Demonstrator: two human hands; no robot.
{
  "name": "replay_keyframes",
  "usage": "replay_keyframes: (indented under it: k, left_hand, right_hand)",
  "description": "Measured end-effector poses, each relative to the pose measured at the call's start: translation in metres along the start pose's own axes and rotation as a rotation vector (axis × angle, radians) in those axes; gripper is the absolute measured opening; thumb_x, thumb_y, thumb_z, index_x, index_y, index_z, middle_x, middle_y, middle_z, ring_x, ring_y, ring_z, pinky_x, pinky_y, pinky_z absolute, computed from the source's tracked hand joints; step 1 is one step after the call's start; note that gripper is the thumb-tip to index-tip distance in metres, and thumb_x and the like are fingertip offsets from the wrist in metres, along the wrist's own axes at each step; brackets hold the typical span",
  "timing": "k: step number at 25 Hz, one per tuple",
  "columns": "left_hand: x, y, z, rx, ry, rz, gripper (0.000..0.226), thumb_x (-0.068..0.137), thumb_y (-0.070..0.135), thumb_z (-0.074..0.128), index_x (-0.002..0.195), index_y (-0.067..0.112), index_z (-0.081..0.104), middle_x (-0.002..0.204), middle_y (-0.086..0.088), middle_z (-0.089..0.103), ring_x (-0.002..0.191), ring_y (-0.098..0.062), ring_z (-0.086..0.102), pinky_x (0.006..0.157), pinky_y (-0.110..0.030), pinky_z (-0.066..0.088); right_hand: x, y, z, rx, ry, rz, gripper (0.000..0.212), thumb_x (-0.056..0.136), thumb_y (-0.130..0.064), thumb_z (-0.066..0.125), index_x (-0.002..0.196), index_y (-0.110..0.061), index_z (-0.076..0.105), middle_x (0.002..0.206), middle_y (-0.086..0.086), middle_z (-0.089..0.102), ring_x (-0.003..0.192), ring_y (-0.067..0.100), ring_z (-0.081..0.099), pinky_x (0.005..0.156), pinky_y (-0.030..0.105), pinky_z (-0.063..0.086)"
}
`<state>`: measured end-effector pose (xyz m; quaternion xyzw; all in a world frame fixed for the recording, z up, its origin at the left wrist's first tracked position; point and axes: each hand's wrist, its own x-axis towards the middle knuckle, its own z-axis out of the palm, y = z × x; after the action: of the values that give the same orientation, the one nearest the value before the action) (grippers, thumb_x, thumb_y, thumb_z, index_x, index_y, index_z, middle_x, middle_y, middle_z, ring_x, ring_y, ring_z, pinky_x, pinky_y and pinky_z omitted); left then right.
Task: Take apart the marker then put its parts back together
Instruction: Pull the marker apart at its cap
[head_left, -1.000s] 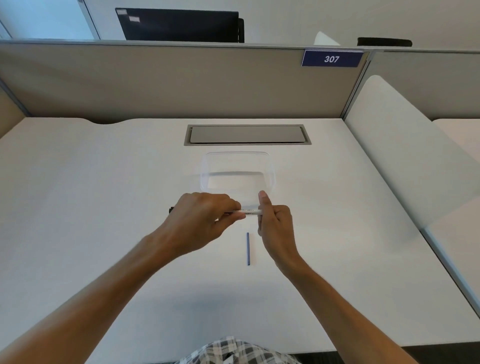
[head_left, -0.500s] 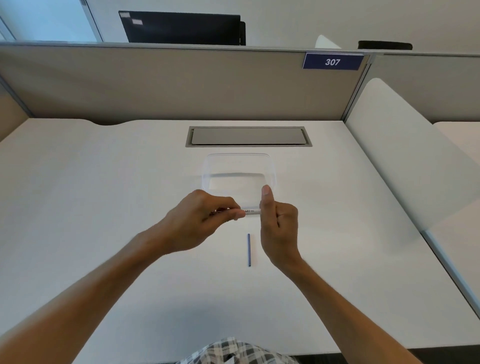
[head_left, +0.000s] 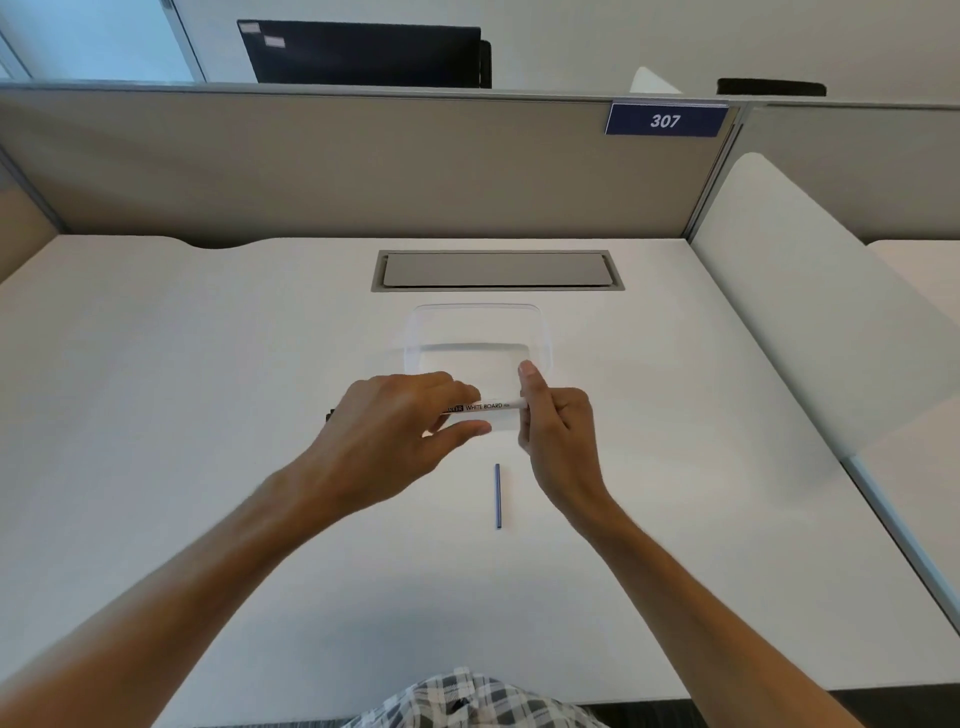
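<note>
A white whiteboard marker (head_left: 488, 406) lies level between both hands, just above the desk, with black lettering on its barrel. My left hand (head_left: 400, 431) grips its left part; a dark end pokes out past the knuckles at the left. My right hand (head_left: 556, 421) is closed around the marker's right end, thumb pointing up. A thin blue ink rod (head_left: 497, 496) lies loose on the desk just below the hands, pointing towards me.
A clear plastic tray (head_left: 478, 332) sits right behind the hands. Farther back is a grey cable hatch (head_left: 497, 270) set into the white desk (head_left: 208, 364). Beige partitions wall the desk at the back and right.
Both hands have stayed on the marker. The left hand's fingers have slid left, baring more of the barrel's lettering. The blue rod has not moved.
</note>
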<state>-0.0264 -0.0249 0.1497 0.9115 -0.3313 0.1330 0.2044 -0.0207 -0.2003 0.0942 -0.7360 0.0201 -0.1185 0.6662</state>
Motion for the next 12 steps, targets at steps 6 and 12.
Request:
replay_keyframes:
  k: [6, 12]
  left_hand:
    - [-0.005, -0.006, 0.004, 0.258, 0.163, 0.212, 0.018, 0.092, 0.023, 0.063, 0.094, 0.008, 0.071, 0.062, -0.004, 0.06, 0.047, -0.025, 0.052, 0.033, -0.031, 0.039]
    - [0.006, 0.004, -0.013, -0.295, -0.028, -0.007, 0.028, 0.094, 0.035, 0.057, 0.089, 0.013, 0.073, 0.054, 0.002, 0.056, 0.047, -0.02, 0.041, 0.046, -0.031, 0.04]
  right_hand:
    - [-0.003, -0.003, 0.0, 0.052, -0.096, 0.098, 0.064, 0.106, -0.031, 0.042, 0.053, 0.002, 0.029, 0.045, 0.0, 0.027, 0.042, 0.011, 0.025, 0.043, 0.018, 0.024]
    - [-0.004, -0.015, -0.004, -0.006, 0.041, -0.313, 0.06, 0.103, -0.036, 0.04, 0.049, -0.016, 0.025, 0.044, -0.005, 0.022, 0.044, 0.011, 0.018, 0.045, 0.033, 0.017]
